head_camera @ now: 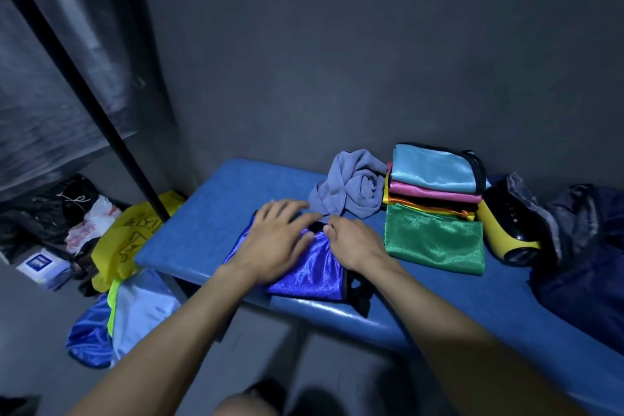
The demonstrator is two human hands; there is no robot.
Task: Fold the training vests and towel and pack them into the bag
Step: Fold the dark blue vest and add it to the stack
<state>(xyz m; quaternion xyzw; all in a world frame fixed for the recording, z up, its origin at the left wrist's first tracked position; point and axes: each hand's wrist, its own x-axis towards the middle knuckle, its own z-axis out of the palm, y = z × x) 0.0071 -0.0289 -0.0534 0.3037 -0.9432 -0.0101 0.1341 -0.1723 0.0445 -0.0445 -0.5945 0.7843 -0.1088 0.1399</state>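
Barely hands (277,240) on bench-edge vest (314,275)

Blue bench (216,213) carries vests (435,240), towel (354,186), perhaps a bag (587,246)

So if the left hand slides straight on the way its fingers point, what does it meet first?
Most likely the crumpled grey-lilac towel. The left hand lies flat on the shiny royal-blue vest, fingers pointing up-right toward it; depth is unclear.

Six folded vests (435,209) stacked, one blue vest (314,273), one towel (351,189).
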